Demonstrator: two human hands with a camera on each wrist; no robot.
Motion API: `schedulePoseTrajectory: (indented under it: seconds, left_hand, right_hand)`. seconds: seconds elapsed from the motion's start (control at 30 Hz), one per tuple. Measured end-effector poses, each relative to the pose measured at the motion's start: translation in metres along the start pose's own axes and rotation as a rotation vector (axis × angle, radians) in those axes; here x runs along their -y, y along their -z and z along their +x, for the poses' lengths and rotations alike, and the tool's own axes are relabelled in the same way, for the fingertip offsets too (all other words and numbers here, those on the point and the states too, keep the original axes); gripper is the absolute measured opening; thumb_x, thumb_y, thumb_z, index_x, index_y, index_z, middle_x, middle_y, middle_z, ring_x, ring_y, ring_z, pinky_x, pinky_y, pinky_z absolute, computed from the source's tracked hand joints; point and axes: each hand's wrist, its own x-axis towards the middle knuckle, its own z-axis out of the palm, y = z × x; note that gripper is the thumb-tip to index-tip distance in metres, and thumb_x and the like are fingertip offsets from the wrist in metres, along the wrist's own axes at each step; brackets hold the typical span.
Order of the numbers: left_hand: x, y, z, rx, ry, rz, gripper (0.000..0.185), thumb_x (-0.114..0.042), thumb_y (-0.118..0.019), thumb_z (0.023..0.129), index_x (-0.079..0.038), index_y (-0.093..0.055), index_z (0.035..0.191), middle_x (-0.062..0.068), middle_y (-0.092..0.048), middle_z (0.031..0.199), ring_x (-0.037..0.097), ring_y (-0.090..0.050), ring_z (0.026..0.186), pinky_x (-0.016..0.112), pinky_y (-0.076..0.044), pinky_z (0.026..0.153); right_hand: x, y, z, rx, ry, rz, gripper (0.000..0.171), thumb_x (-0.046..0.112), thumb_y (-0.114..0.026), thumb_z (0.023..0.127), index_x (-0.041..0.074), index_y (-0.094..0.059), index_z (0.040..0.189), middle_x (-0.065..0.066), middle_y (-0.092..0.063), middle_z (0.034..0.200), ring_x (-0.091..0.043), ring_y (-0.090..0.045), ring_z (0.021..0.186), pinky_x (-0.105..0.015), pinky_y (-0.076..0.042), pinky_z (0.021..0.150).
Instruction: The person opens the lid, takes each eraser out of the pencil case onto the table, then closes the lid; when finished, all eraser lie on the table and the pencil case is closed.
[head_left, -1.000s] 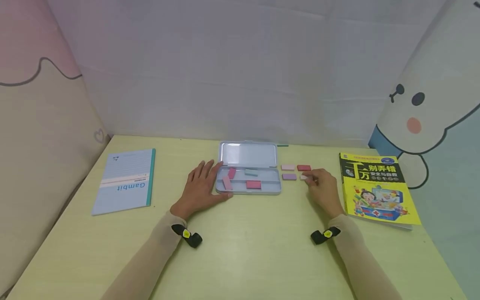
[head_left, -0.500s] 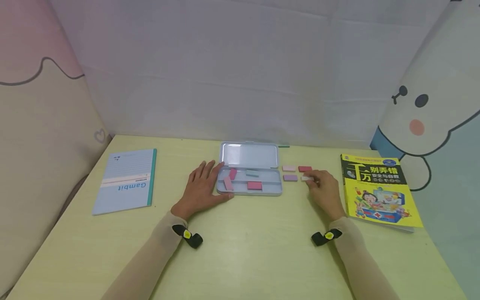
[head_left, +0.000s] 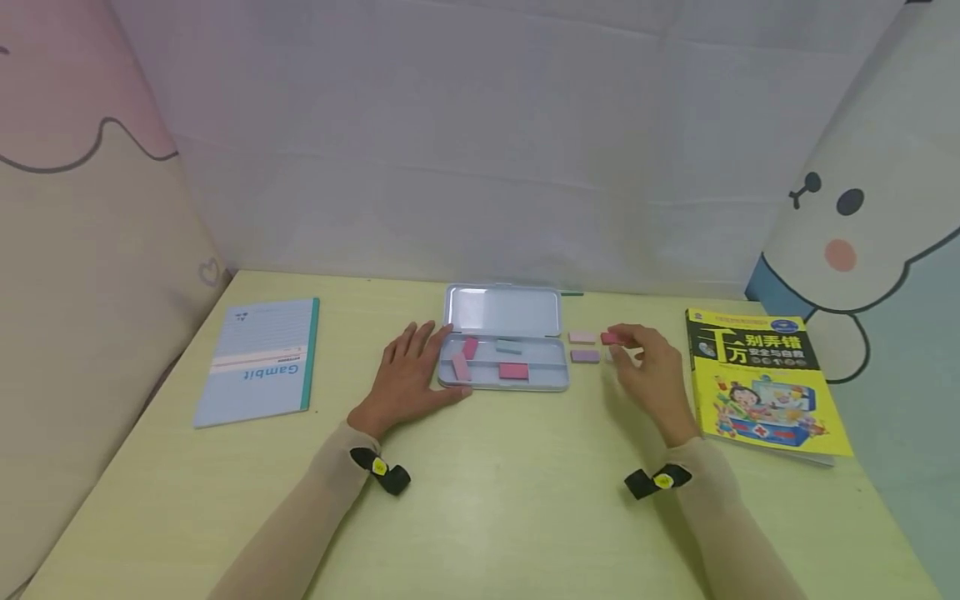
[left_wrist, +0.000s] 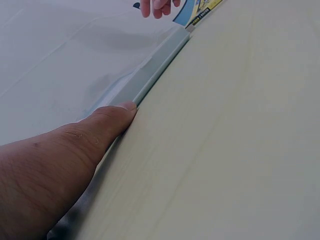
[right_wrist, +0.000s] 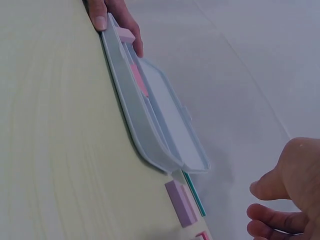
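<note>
A pale blue pencil case (head_left: 504, 388) lies with its lid (head_left: 504, 310) flipped back. Inside are several small eraser-like blocks, among them a bright pink block (head_left: 513, 371) and a green one (head_left: 510, 346). Across the case's left end, my left hand (head_left: 405, 375) spreads its fingers, with the thumb (left_wrist: 117, 117) along the front edge. My right hand (head_left: 652, 371) reaches over the red block (head_left: 611, 338) right of the case. Thumb and fingers stand apart in the right wrist view. A white block sits mostly hidden beneath that hand.
A light pink block (head_left: 582, 337) and a purple block (head_left: 585, 357) lie between case and right hand. A notebook (head_left: 258, 362) is at left, a yellow book (head_left: 765, 387) at right. Behind the lid lies a thin green strip (head_left: 572, 293). A white curtain (head_left: 480, 150) hangs behind.
My right hand has left the white block and moved away from me to the red block. My left hand stays on the case; the head view has shifted slightly.
</note>
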Motion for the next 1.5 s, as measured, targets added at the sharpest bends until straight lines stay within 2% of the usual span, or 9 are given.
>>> schedulePoseTrajectory:
  seconds: [0.13,0.4,0.6,0.8,1.13,1.5]
  left_hand:
    - [0.001,-0.001,0.001,0.001,0.001,0.009,0.102,-0.068,-0.070,0.091,-0.023,-0.026,0.171,0.017,-0.025,0.178,0.047,-0.015,0.167,0.067,-0.018,0.133]
    - [0.002,-0.001,0.001,-0.008,-0.005,0.002,0.103,-0.068,-0.071,0.090,-0.023,-0.027,0.171,0.018,-0.026,0.178,0.048,-0.016,0.166,0.068,-0.019,0.133]
    - [0.001,-0.001,0.001,-0.009,-0.003,0.004,0.103,-0.067,-0.071,0.090,-0.023,-0.027,0.171,0.017,-0.025,0.178,0.047,-0.015,0.167,0.068,-0.018,0.133]
    - [0.001,-0.001,0.000,-0.009,0.000,0.004,0.102,-0.067,-0.072,0.090,-0.023,-0.027,0.171,0.018,-0.025,0.178,0.047,-0.015,0.167,0.068,-0.018,0.133]
    - [0.001,-0.002,0.000,-0.018,-0.006,0.010,0.101,-0.068,-0.070,0.090,-0.024,-0.027,0.171,0.017,-0.026,0.178,0.047,-0.016,0.167,0.068,-0.018,0.133]
    - [-0.001,-0.002,0.001,-0.018,0.001,0.008,0.102,-0.068,-0.071,0.090,-0.024,-0.028,0.171,0.017,-0.026,0.178,0.047,-0.015,0.167,0.069,-0.018,0.133]
  right_hand:
    - [0.016,-0.001,0.000,0.006,0.065,0.017,0.029,0.008,-0.066,0.104,0.002,-0.071,0.131,-0.021,-0.076,0.124,-0.037,-0.070,0.110,-0.050,-0.055,0.091]
    - [0.046,-0.010,0.005,0.079,0.098,0.064,0.031,0.009,-0.067,0.104,0.004,-0.070,0.134,-0.019,-0.075,0.128,-0.038,-0.071,0.111,-0.059,-0.059,0.096]
    - [0.059,-0.023,0.008,0.098,0.164,0.124,0.032,0.005,-0.068,0.101,0.002,-0.071,0.133,-0.021,-0.076,0.126,-0.038,-0.072,0.111,-0.059,-0.060,0.095]
    - [0.070,-0.039,0.008,0.167,0.196,0.167,0.034,0.006,-0.068,0.100,0.002,-0.070,0.134,-0.023,-0.075,0.126,-0.036,-0.071,0.112,-0.059,-0.059,0.095]
    - [0.081,-0.064,0.001,0.246,0.226,0.162,0.033,0.010,-0.069,0.101,0.002,-0.070,0.133,-0.021,-0.075,0.128,-0.037,-0.070,0.112,-0.055,-0.059,0.096]
    - [0.093,-0.083,-0.002,0.258,0.253,0.121,0.032,0.013,-0.072,0.099,0.002,-0.071,0.129,-0.019,-0.076,0.123,-0.036,-0.071,0.111,-0.052,-0.059,0.097]
